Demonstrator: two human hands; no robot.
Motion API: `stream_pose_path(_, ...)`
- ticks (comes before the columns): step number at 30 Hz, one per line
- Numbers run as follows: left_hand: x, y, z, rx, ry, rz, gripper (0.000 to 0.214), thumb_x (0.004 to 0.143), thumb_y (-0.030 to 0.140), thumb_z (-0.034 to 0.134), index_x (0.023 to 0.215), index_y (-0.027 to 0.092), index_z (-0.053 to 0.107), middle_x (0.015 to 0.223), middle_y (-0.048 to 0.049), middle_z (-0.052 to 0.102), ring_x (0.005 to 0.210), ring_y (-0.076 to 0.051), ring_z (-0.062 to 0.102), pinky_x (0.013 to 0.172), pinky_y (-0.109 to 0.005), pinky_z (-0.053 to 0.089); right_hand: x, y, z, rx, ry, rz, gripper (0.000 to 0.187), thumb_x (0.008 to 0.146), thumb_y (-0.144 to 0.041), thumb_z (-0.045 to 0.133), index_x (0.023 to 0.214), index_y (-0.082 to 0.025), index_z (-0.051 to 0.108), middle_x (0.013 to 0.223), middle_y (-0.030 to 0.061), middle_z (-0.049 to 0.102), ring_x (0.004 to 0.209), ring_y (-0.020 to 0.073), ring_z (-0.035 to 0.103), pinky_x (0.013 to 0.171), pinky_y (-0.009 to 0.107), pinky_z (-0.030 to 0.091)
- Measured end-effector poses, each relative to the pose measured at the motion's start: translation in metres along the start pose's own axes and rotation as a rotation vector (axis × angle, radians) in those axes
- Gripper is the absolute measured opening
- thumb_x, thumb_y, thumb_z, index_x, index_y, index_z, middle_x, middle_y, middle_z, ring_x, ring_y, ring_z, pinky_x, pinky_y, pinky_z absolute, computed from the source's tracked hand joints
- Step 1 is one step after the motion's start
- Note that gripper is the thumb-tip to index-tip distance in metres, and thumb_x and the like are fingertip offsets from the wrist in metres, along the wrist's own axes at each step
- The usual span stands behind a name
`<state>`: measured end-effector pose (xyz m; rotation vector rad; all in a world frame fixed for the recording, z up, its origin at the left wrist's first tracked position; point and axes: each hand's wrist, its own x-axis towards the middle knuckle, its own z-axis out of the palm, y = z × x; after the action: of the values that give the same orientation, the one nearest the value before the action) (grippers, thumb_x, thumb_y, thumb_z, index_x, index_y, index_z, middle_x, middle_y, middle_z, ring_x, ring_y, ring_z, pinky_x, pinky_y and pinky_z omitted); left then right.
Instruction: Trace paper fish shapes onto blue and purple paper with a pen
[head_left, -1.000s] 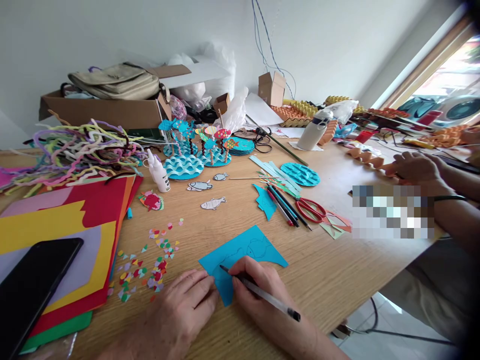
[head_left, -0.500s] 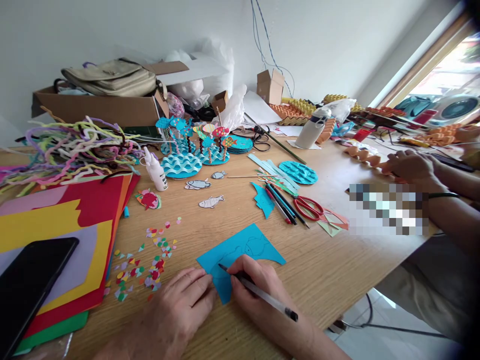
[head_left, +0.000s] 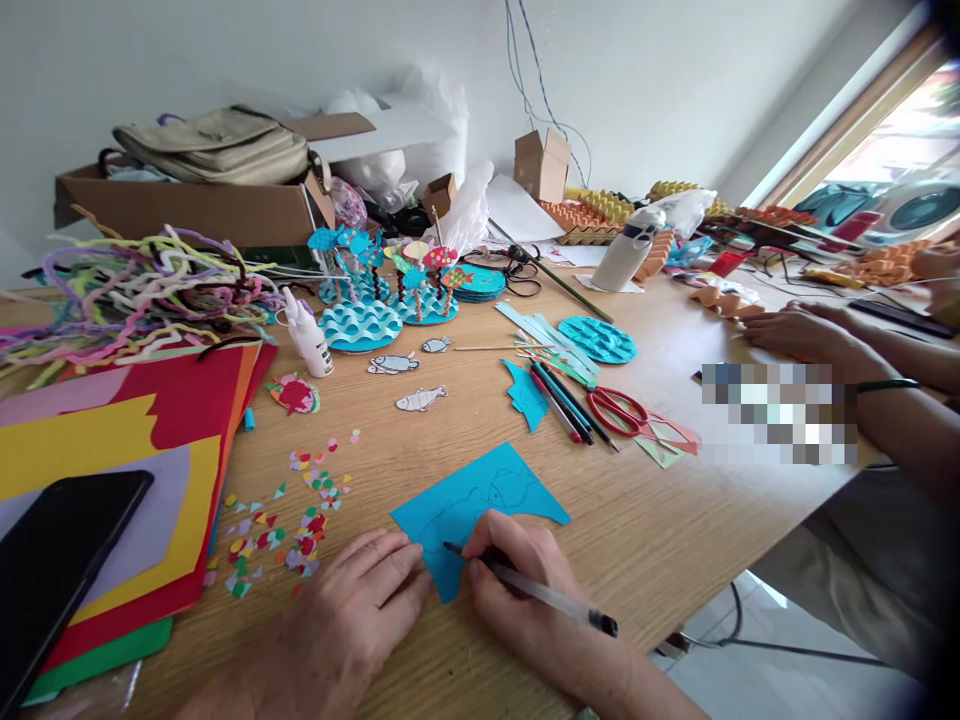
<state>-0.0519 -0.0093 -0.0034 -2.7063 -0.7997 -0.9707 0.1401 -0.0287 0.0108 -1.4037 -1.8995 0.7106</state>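
Observation:
A blue sheet of paper (head_left: 457, 500) with thin fish outlines drawn on it lies on the wooden table. My right hand (head_left: 529, 590) is closed around a black-capped pen (head_left: 551, 595), its tip touching the blue paper. Flat on the table, my left hand (head_left: 360, 610) rests its fingertips at the paper's left edge. Small cut-out paper fish (head_left: 421, 398) lie beyond the sheet. To the left of them is a red paper fish (head_left: 295, 394). A scatter of paper confetti (head_left: 307, 530) sits beside my left hand.
Red-handled scissors (head_left: 619, 412) lie beside several pens and pencils (head_left: 566, 400). A white glue bottle (head_left: 307, 335) stands before decorated blue discs (head_left: 360, 327). Coloured sheets and a phone (head_left: 71, 560) occupy the left, pipe cleaners (head_left: 150, 290) behind. At right, another person's hands (head_left: 806, 335) handle orange egg-carton pieces.
The pen tip has moved slightly right and down on the blue paper, with my right hand. My left hand stays in place. The other person's hands have shifted left.

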Motion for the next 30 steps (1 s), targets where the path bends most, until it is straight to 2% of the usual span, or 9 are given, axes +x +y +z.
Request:
stream_pose_path(1, 0.000, 0.001, 0.000, -0.003, 0.051, -0.025, 0.049, 0.099, 0.017, 0.020, 0.085, 0.021, 0.067, 0.085, 0.0006, 0.069, 0.084, -0.014, 0.061, 0.083, -0.026, 0.048, 0.000, 0.000, 0.000, 0.002, -0.003, 0.000, 0.014, 0.065, -0.008, 0.042, 0.067, -0.020, 0.048, 0.053, -0.0052, 0.048, 0.049, 0.0092, 0.045, 0.049, 0.019, 0.031)
stream_pose_path(2, 0.000, 0.001, 0.000, -0.005, 0.038, -0.022, 0.049, 0.099, 0.017, 0.020, 0.085, 0.021, 0.067, 0.086, 0.0006, 0.069, 0.084, -0.014, 0.062, 0.083, -0.026, 0.048, 0.000, 0.001, 0.000, 0.004, -0.005, 0.003, 0.014, 0.065, -0.008, 0.042, 0.067, -0.020, 0.048, 0.054, -0.0050, 0.049, 0.050, 0.0093, 0.045, 0.049, 0.019, 0.032)
stream_pose_path(3, 0.001, 0.000, -0.002, -0.009, -0.062, 0.014, 0.045, 0.098, 0.016, 0.023, 0.089, 0.021, 0.067, 0.090, 0.0009, 0.069, 0.086, -0.014, 0.062, 0.082, -0.025, 0.049, 0.000, 0.001, 0.000, 0.006, -0.006, 0.004, 0.014, 0.065, -0.008, 0.041, 0.067, -0.020, 0.048, 0.055, -0.0049, 0.049, 0.050, 0.0094, 0.045, 0.050, 0.019, 0.032)
stream_pose_path(4, 0.001, -0.001, -0.004, -0.008, -0.109, 0.037, 0.043, 0.098, 0.016, 0.025, 0.091, 0.021, 0.067, 0.091, 0.0009, 0.069, 0.086, -0.014, 0.062, 0.082, -0.025, 0.049, -0.001, 0.001, -0.001, 0.008, -0.007, 0.006, 0.014, 0.065, -0.008, 0.041, 0.067, -0.020, 0.048, 0.055, -0.0047, 0.049, 0.050, 0.0095, 0.046, 0.050, 0.019, 0.032)
stream_pose_path(6, 0.004, -0.003, -0.010, -0.006, -0.148, 0.067, 0.041, 0.097, 0.015, 0.026, 0.093, 0.020, 0.066, 0.093, 0.0007, 0.069, 0.087, -0.014, 0.062, 0.081, -0.025, 0.050, -0.001, 0.002, -0.001, 0.012, -0.012, 0.005, 0.015, 0.064, -0.008, 0.041, 0.067, -0.020, 0.047, 0.055, -0.0047, 0.050, 0.050, 0.0095, 0.046, 0.050, 0.019, 0.032)
stream_pose_path(12, 0.007, -0.004, -0.015, -0.021, -0.184, 0.071, 0.040, 0.097, 0.015, 0.027, 0.097, 0.020, 0.066, 0.095, -0.0009, 0.068, 0.090, -0.014, 0.061, 0.084, -0.025, 0.050, -0.003, 0.004, 0.000, 0.030, -0.005, -0.017, 0.014, 0.064, -0.009, 0.040, 0.067, -0.020, 0.048, 0.054, -0.0046, 0.050, 0.049, 0.0094, 0.045, 0.049, 0.019, 0.032)
stream_pose_path(18, 0.004, -0.003, -0.012, -0.010, -0.161, 0.045, 0.042, 0.098, 0.015, 0.025, 0.094, 0.021, 0.067, 0.095, 0.0006, 0.068, 0.089, -0.015, 0.061, 0.084, -0.026, 0.050, 0.000, 0.002, 0.000, 0.040, 0.072, 0.031, 0.012, 0.072, -0.012, 0.044, 0.069, -0.019, 0.052, 0.050, -0.0057, 0.048, 0.044, 0.0079, 0.044, 0.045, 0.018, 0.031)
stream_pose_path(22, 0.004, -0.002, -0.012, 0.005, -0.177, 0.039, 0.043, 0.098, 0.015, 0.025, 0.093, 0.021, 0.067, 0.095, 0.0007, 0.069, 0.088, -0.015, 0.063, 0.083, -0.026, 0.051, 0.002, 0.000, 0.001, -0.007, 0.060, 0.021, 0.012, 0.073, -0.010, 0.048, 0.072, -0.018, 0.057, 0.053, -0.0048, 0.054, 0.047, 0.0079, 0.048, 0.050, 0.018, 0.035)
stream_pose_path(30, 0.005, -0.003, -0.019, 0.009, -0.283, 0.061, 0.041, 0.097, 0.014, 0.024, 0.100, 0.020, 0.064, 0.101, -0.0014, 0.068, 0.093, -0.016, 0.062, 0.085, -0.027, 0.051, 0.001, 0.004, 0.003, 0.001, 0.006, 0.013, 0.011, 0.076, -0.009, 0.051, 0.076, -0.019, 0.057, 0.059, -0.0045, 0.059, 0.052, 0.0078, 0.052, 0.051, 0.016, 0.037)
